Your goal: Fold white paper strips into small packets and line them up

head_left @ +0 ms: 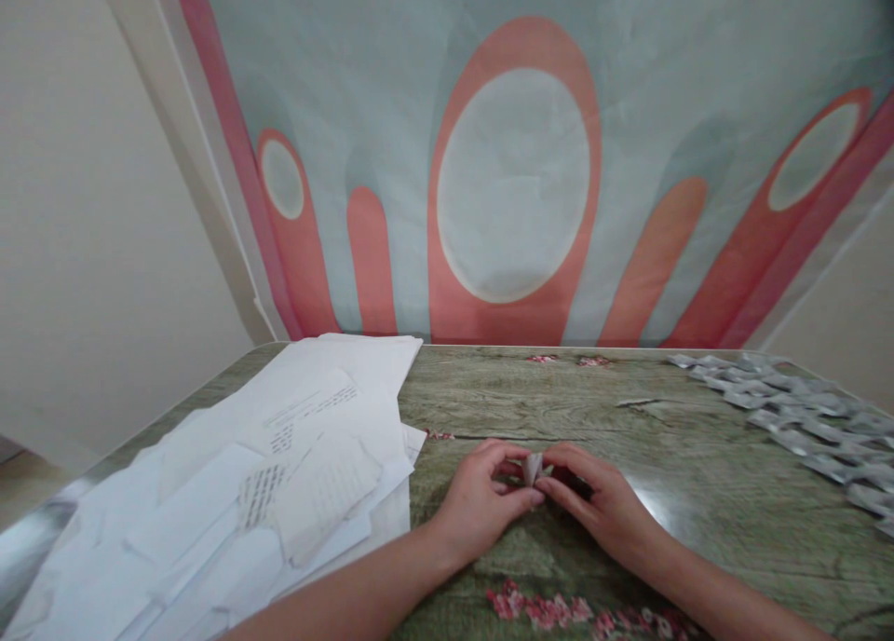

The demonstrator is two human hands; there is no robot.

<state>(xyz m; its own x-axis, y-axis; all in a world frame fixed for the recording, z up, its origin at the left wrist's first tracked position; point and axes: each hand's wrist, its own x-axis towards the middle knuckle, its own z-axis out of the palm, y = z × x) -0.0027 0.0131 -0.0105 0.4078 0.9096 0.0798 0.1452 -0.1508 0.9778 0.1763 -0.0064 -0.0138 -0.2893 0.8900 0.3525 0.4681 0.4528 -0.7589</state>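
A small piece of folded paper [532, 469], whitish grey, is pinched between my two hands just above the table. From the left, the thumb and fingertips of my left hand [487, 492] close on one side of it. My right hand [593, 497] grips the other side, its thumb low and its index finger curled over the top. Fingertips cover part of the paper, so its full shape is hidden.
A spread pile of white paper sheets [209, 492], some printed, covers the table's left side. Rows of grey folded paper pieces [803, 417] lie at the right. The wood-patterned table [517, 399] ends at a patterned hanging [643, 54].
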